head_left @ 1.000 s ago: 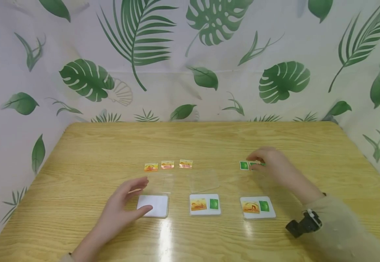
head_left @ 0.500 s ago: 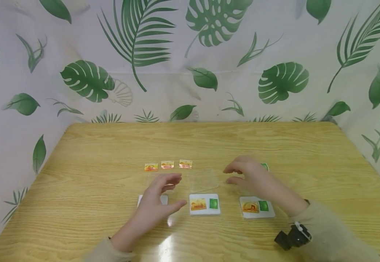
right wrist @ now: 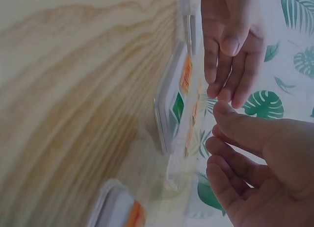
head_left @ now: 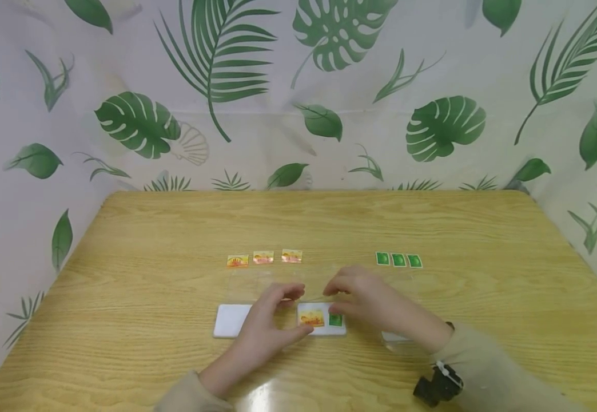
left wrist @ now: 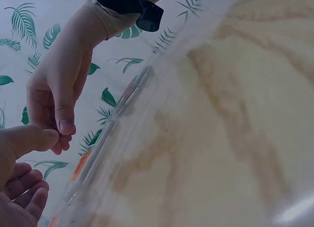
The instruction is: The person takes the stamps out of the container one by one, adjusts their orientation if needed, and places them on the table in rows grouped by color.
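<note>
Both hands hover around the middle white card case (head_left: 324,332), which bears an orange picture stamp (head_left: 310,318) and a green stamp (head_left: 335,320). My left hand (head_left: 273,320) is at its left side, fingers relaxed and apart from the thumb, overlapping the white case on the left (head_left: 230,320) in the head view. From the right, my right hand (head_left: 365,297) reaches over the middle case with loosely bent fingers. The right wrist view shows the stamps on the middle case and both hands (right wrist: 235,55) facing each other above it. Nothing shows between the fingers of either hand.
Behind the cases lie several orange picture stamps (head_left: 263,257) in a row, and a row of green stamps (head_left: 398,260) to the right. Clear plastic lids (head_left: 249,283) lie flat behind the cases. The right case (head_left: 396,337) is mostly hidden under my right forearm.
My right hand has moved left and nearer from the green stamps, which now show uncovered, to the middle case. My left hand has moved right, from the left case to the middle one.
</note>
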`<action>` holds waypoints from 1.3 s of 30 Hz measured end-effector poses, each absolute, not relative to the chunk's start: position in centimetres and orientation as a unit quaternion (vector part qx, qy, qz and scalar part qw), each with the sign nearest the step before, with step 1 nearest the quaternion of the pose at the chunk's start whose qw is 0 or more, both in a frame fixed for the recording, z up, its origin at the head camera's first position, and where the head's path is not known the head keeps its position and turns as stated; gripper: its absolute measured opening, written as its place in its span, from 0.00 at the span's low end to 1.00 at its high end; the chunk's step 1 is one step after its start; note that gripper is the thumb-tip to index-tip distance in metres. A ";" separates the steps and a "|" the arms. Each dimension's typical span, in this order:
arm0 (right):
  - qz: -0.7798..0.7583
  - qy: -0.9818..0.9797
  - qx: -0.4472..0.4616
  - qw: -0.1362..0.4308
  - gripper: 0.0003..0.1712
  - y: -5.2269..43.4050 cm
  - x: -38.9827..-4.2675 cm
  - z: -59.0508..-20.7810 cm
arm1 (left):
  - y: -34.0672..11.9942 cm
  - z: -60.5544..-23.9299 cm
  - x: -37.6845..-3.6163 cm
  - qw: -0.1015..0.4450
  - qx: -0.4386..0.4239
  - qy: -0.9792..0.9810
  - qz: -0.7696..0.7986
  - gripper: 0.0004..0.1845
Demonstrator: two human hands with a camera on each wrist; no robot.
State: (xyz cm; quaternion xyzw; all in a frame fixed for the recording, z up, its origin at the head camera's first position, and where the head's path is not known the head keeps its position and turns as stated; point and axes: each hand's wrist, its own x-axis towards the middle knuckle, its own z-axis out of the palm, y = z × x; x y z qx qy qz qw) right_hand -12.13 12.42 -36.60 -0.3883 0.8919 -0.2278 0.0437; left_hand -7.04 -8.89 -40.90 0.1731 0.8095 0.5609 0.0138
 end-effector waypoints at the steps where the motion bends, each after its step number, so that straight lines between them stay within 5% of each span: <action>1: -0.229 0.892 -0.387 0.048 0.13 12.2 -12.1 -36.7 | -8.9 -41.2 -7.1 0.011 0.176 0.813 0.554 0.32; 11: -0.228 0.892 -0.382 0.078 0.14 10.8 -11.5 -37.0 | -8.8 -42.3 -6.8 0.001 0.188 0.854 0.485 0.34; 39: -0.203 0.891 -0.403 0.052 0.11 9.5 -10.9 -38.0 | -9.1 -42.3 -6.8 0.008 0.194 0.888 0.418 0.34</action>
